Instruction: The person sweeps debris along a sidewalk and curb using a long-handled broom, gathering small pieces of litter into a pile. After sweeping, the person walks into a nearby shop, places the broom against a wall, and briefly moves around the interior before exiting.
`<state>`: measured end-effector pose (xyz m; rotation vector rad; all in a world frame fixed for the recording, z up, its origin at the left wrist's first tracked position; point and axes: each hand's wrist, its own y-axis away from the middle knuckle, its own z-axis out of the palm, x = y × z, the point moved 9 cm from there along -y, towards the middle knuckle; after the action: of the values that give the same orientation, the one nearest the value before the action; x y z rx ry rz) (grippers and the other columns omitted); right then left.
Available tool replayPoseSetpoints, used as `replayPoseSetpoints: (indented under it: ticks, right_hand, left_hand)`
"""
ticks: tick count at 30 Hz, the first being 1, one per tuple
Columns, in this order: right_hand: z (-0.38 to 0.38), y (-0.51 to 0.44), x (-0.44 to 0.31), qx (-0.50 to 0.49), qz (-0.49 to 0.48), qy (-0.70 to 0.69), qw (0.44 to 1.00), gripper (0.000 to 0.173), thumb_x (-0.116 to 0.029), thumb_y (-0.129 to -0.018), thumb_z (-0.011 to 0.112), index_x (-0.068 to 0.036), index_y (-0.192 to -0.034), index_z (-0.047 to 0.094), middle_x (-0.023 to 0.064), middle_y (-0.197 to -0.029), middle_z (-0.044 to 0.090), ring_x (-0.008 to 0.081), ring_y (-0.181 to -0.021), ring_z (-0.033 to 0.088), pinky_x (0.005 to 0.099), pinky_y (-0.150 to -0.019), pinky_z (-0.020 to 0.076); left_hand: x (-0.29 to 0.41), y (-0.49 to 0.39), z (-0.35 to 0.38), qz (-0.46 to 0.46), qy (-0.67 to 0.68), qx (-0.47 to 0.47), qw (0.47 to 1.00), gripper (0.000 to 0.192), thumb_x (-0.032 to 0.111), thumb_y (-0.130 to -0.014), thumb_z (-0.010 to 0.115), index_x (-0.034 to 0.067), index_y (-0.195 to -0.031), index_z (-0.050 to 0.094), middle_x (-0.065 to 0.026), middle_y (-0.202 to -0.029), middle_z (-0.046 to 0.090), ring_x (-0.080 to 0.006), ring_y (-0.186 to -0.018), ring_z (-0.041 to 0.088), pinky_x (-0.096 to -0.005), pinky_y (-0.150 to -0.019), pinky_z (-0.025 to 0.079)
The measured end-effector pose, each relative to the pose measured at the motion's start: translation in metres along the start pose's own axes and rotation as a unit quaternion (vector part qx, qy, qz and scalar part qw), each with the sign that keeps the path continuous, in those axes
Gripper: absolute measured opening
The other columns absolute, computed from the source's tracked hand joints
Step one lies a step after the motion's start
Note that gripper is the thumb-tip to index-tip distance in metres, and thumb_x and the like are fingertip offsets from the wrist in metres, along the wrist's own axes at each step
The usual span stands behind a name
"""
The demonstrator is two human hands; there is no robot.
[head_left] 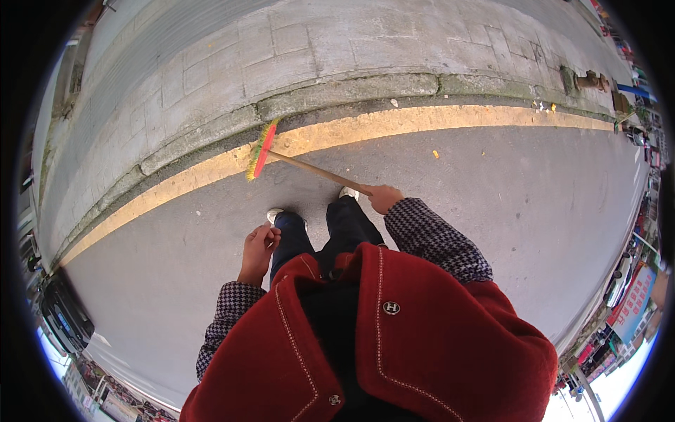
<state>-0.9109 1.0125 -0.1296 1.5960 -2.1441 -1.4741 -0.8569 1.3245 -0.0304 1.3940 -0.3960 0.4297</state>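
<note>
My right hand (384, 199) grips the upper end of a wooden broom handle (319, 171). The handle slants forward and left to a broom with a red head (265, 150) and yellow-green bristles (254, 158). That head lies across the yellow road line, its far end close to the kerb. My left hand (260, 245) hangs in front of my left thigh, fingers loosely curled together. Nothing shows in it, and it is apart from the broom.
A stone kerb (353, 95) with green growth edges a paved sidewalk (295, 45). The yellow line (401, 121) runs along the asphalt (474, 211). A yellow scrap (435, 154) and other litter lie around. A rusty hydrant-like fitting (591, 82) stands far right; a dark car (66, 311) is at left.
</note>
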Motion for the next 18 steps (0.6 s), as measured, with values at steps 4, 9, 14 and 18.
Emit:
replayPoseSetpoints:
  ticks: [4,9,14,18]
  right_hand:
    - [-0.015,0.027,0.068,-0.012,0.077,-0.03,0.996,0.039,-0.019,-0.083,0.045,-0.026,-0.121,0.047,0.014,-0.098,0.06,0.0303,-0.091,0.057,0.0391,-0.079,0.0449]
    - [-0.07,0.121,0.233,0.039,0.285,-0.115,0.951,0.038,-0.017,-0.08,0.047,-0.024,-0.117,0.051,0.015,-0.099,0.06,0.0302,-0.09,0.058,0.0369,-0.079,0.0449]
    - [-0.098,0.157,0.273,0.137,0.304,-0.088,0.939,0.037,-0.018,-0.081,0.046,-0.018,-0.118,0.051,0.0191,-0.099,0.059,0.034,-0.091,0.057,0.0408,-0.079,0.0449]
    - [-0.094,0.18,0.239,0.156,0.25,-0.084,0.952,0.039,-0.02,-0.083,0.047,-0.017,-0.122,0.047,0.0188,-0.1,0.058,0.0339,-0.092,0.056,0.0419,-0.08,0.044]
  left_hand:
    - [0.001,-0.001,0.011,-0.006,-0.029,0.002,1.0,0.023,0.023,-0.086,0.052,0.009,-0.068,0.05,-0.0035,-0.077,0.059,-0.0106,-0.07,0.053,-0.0232,-0.064,0.042]
    - [0.013,-0.011,-0.001,0.023,-0.08,0.088,0.993,0.023,0.032,-0.085,0.05,0.01,-0.079,0.054,-0.0014,-0.086,0.058,-0.0118,-0.085,0.051,-0.0286,-0.077,0.036]
    - [0.037,-0.028,0.003,0.056,-0.077,0.107,0.99,0.027,0.035,-0.084,0.047,0.01,-0.091,0.055,-0.0007,-0.096,0.055,-0.0131,-0.097,0.048,-0.032,-0.084,0.032]
    - [0.037,-0.027,0.033,0.06,-0.125,0.057,0.989,0.025,0.032,-0.084,0.048,0.01,-0.094,0.054,-0.0006,-0.096,0.056,-0.0123,-0.096,0.048,-0.0309,-0.084,0.033]
